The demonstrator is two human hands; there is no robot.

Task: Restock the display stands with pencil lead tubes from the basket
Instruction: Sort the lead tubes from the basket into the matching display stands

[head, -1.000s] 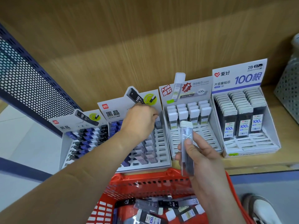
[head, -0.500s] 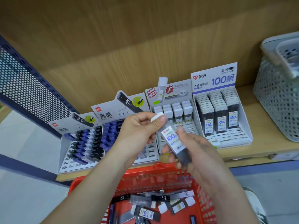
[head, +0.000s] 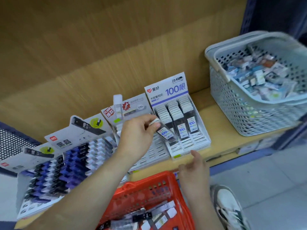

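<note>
My left hand [head: 138,135] pinches the white cap of a dark lead tube [head: 165,133] with a blue "100" label, tilted over the left column of the rightmost display stand [head: 191,145], which has rows of white-capped tubes. My right hand [head: 193,171] hovers open and holds nothing, below that stand's front edge and above the red basket [head: 146,191]. The basket sits at the bottom centre with several loose lead tubes [head: 149,216] in it. Left of that stand are a white-capped stand [head: 149,153] and two stands with blue and black tubes [head: 74,163].
A grey perforated basket [head: 240,105] full of small packets stands on the wooden shelf [head: 224,140] at the right. A perforated metal panel [head: 11,143] closes the left side. A shoe [head: 229,206] is on the grey floor at the lower right.
The tube passed from my right hand to my left, which carried it right over the rightmost stand. My right hand let go and dropped toward the basket. The view swung right.
</note>
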